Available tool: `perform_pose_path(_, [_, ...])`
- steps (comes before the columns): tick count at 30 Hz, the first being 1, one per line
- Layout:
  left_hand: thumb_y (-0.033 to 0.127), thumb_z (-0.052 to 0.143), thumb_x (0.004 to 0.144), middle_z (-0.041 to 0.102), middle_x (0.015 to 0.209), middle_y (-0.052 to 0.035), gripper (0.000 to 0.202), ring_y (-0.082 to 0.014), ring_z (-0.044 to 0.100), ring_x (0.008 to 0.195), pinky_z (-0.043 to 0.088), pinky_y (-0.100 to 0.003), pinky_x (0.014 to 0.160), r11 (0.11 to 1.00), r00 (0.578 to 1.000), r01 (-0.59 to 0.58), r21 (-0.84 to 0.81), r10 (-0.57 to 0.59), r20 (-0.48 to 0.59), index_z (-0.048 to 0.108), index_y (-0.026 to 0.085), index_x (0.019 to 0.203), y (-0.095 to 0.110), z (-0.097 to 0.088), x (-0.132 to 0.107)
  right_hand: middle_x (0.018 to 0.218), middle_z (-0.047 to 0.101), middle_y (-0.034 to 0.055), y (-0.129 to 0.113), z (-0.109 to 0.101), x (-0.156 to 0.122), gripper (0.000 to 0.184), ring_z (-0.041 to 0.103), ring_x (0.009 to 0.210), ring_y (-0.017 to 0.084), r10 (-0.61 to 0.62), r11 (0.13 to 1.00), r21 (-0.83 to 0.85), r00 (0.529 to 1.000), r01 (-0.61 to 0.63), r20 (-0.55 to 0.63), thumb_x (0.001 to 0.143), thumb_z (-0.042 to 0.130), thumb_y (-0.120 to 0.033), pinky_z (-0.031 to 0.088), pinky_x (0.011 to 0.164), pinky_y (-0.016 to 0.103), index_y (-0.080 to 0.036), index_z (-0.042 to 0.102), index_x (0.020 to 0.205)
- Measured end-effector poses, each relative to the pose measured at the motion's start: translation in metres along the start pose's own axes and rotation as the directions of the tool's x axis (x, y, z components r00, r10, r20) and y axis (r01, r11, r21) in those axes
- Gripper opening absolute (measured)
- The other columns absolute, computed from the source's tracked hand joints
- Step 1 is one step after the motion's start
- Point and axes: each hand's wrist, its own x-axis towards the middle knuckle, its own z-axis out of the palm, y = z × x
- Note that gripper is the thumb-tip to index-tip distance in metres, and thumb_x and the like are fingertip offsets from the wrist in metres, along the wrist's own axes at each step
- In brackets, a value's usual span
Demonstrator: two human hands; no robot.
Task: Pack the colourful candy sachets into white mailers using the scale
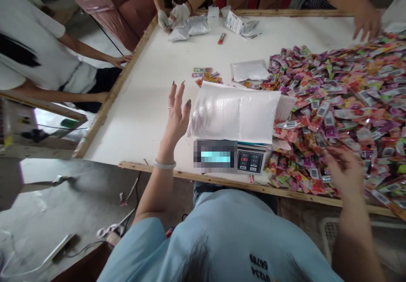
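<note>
My left hand (177, 112) is raised with fingers spread, just left of a white plastic bag (233, 111) that lies on an electronic scale (250, 161) at the table's near edge. It holds nothing. My right hand (344, 170) hovers over the big pile of colourful sachets (349, 112) to the right of the scale. It is smeared by motion, and I cannot make out whether its fingers hold sachets.
A white table (152, 100) with a wooden rim. Another white bag (249, 69) and a few loose sachets (206, 75) lie behind the scale. Gloved hands (174, 16) work a bag at the far side. Another person's hand (368, 21) reaches in far right. A person stands at left.
</note>
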Motion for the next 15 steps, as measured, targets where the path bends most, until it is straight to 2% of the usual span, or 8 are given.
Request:
perform_pose_path(1, [0.074, 0.03, 0.103, 0.029, 0.174, -0.0078, 0.073, -0.03, 0.017, 0.164, 0.021, -0.055, 0.133, 1.0, 1.0, -0.022, -0.008, 0.022, 0.007, 0.035, 0.033, 0.163, 0.006, 0.001, 0.006, 0.104, 0.074, 0.0125, 0.002, 0.004, -0.003, 0.034, 0.071, 0.092, 0.034, -0.112, 0.983, -0.136, 0.99, 0.123, 0.091, 0.083, 0.065, -0.049, 0.057, 0.088, 0.056, -0.027, 0.07, 0.109])
perform_pose_path(2, [0.074, 0.031, 0.103, 0.028, 0.174, -0.0072, 0.072, -0.0304, 0.017, 0.164, 0.022, -0.055, 0.133, 0.999, 0.999, -0.045, -0.015, 0.046, 0.015, 0.036, 0.034, 0.163, 0.012, 0.003, 0.012, 0.112, 0.073, 0.0145, 0.003, 0.011, -0.006, 0.04, 0.07, 0.102, 0.034, -0.21, 0.937, -0.24, 0.959, 0.253, 0.19, 0.087, 0.062, -0.049, 0.056, 0.095, 0.055, -0.025, 0.069, 0.118])
perform_pose_path(4, [0.073, 0.034, 0.103, 0.028, 0.174, -0.0056, 0.07, -0.0309, 0.018, 0.164, 0.022, -0.056, 0.133, 0.996, 0.995, -0.09, -0.019, 0.09, 0.037, 0.036, 0.036, 0.162, 0.027, 0.009, 0.025, 0.128, 0.068, 0.0188, 0.0, 0.03, -0.01, 0.051, 0.063, 0.121, 0.038, -0.33, 0.805, -0.392, 0.885, 0.446, 0.329, 0.093, 0.057, -0.05, 0.05, 0.103, 0.057, -0.019, 0.065, 0.132])
perform_pose_path(6, [0.073, 0.038, 0.102, 0.029, 0.174, -0.0041, 0.069, -0.0313, 0.018, 0.164, 0.022, -0.056, 0.133, 0.991, 0.99, -0.128, -0.024, 0.13, 0.062, 0.039, 0.037, 0.161, 0.043, 0.017, 0.037, 0.133, 0.064, 0.0223, -0.004, 0.05, -0.013, 0.052, 0.057, 0.125, 0.041, -0.335, 0.676, -0.522, 0.848, 0.52, 0.41, 0.097, 0.053, -0.048, 0.048, 0.101, 0.057, -0.015, 0.064, 0.136])
perform_pose_path(8, [0.074, 0.044, 0.1, 0.03, 0.173, -0.0025, 0.069, -0.0324, 0.019, 0.164, 0.023, -0.058, 0.133, 0.986, 0.983, -0.159, -0.043, 0.162, 0.088, 0.043, 0.037, 0.159, 0.06, 0.026, 0.048, 0.124, 0.067, 0.022, -0.008, 0.064, -0.012, 0.043, 0.059, 0.115, 0.04, -0.303, 0.588, -0.615, 0.847, 0.526, 0.436, 0.1, 0.049, -0.04, 0.047, 0.095, 0.055, -0.016, 0.069, 0.129])
perform_pose_path(9, [0.074, 0.047, 0.099, 0.031, 0.173, -0.0016, 0.068, -0.0331, 0.02, 0.163, 0.024, -0.059, 0.132, 0.984, 0.979, -0.17, -0.058, 0.175, 0.1, 0.045, 0.037, 0.157, 0.068, 0.031, 0.052, 0.116, 0.069, 0.0204, -0.008, 0.067, -0.01, 0.039, 0.06, 0.109, 0.037, -0.298, 0.573, -0.628, 0.848, 0.526, 0.439, 0.101, 0.047, -0.037, 0.046, 0.092, 0.053, -0.017, 0.073, 0.122])
perform_pose_path(11, [0.073, 0.051, 0.098, 0.032, 0.172, 0.0, 0.066, -0.0344, 0.022, 0.163, 0.026, -0.061, 0.131, 0.978, 0.972, -0.188, -0.088, 0.198, 0.127, 0.05, 0.037, 0.153, 0.084, 0.038, 0.06, 0.105, 0.07, 0.017, -0.008, 0.065, -0.004, 0.035, 0.06, 0.101, 0.034, -0.304, 0.599, -0.606, 0.849, 0.523, 0.432, 0.102, 0.047, -0.034, 0.046, 0.089, 0.05, -0.02, 0.077, 0.113])
perform_pose_path(15, [0.073, 0.051, 0.098, 0.034, 0.171, 0.0011, 0.064, -0.0346, 0.022, 0.163, 0.029, -0.061, 0.131, 0.961, 0.945, -0.263, -0.083, 0.274, 0.177, 0.055, 0.036, 0.149, 0.106, 0.043, 0.071, 0.113, 0.073, 0.0142, -0.008, 0.039, 0.004, 0.035, 0.061, 0.117, 0.035, -0.33, 0.764, -0.402, 0.841, 0.505, 0.428, 0.101, 0.047, -0.036, 0.05, 0.097, 0.054, -0.023, 0.08, 0.105])
